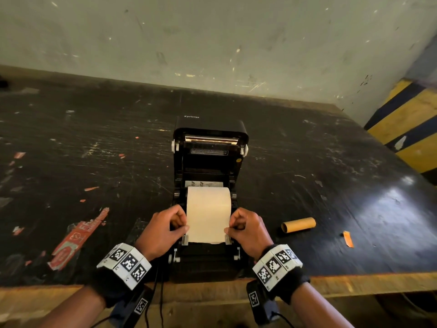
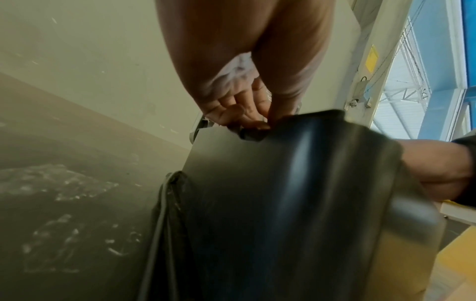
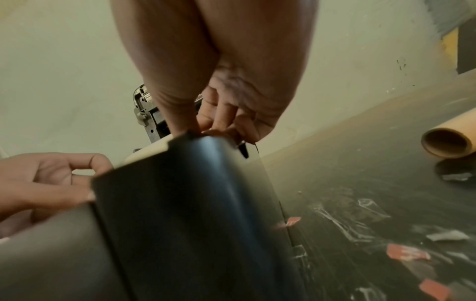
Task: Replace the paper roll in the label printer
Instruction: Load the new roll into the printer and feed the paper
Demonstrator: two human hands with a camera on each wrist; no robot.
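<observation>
Two hands meet at the label printer (image 1: 209, 162), which stands lid-open near the table's (image 1: 94, 138) front edge. Its paper roll (image 1: 208, 209) sits in the bay, paper drawn toward the printer's front. Left hand (image 1: 163, 229) pinches the paper's left edge and right hand (image 1: 248, 229) its right edge, fingers curled. An empty cardboard core (image 1: 298, 224) lies right of the printer.

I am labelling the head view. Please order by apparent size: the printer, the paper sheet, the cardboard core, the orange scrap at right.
1. printer
2. paper sheet
3. cardboard core
4. orange scrap

All differ clearly in this view.
</observation>
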